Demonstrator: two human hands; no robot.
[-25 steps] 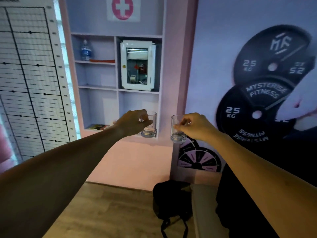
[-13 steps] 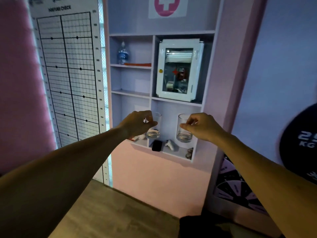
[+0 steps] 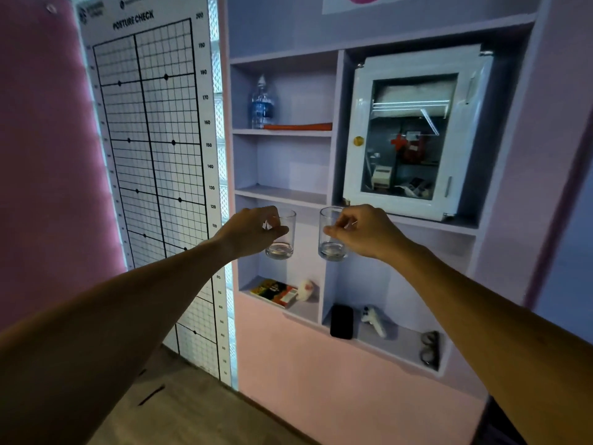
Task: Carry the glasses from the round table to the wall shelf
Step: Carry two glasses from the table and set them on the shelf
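Now holding two glasses up before the wall shelf (image 3: 282, 195): left hand (image 3: 253, 231) fingers pinching one glass (image 3: 282, 239), right hand (image 3: 362, 231) fingers pinching the other glass (image 3: 329, 244).

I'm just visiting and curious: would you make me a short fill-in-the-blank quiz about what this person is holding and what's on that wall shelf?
1. Each hand, the left hand and the right hand, holds one clear ____.
2. The water bottle stands in the ____ left compartment of the wall shelf.
3. The white first-aid cabinet has a round ____-coloured knob.
4. The black phone lies in the bottom ____ compartment.

Missing words: glass; top; gold; right
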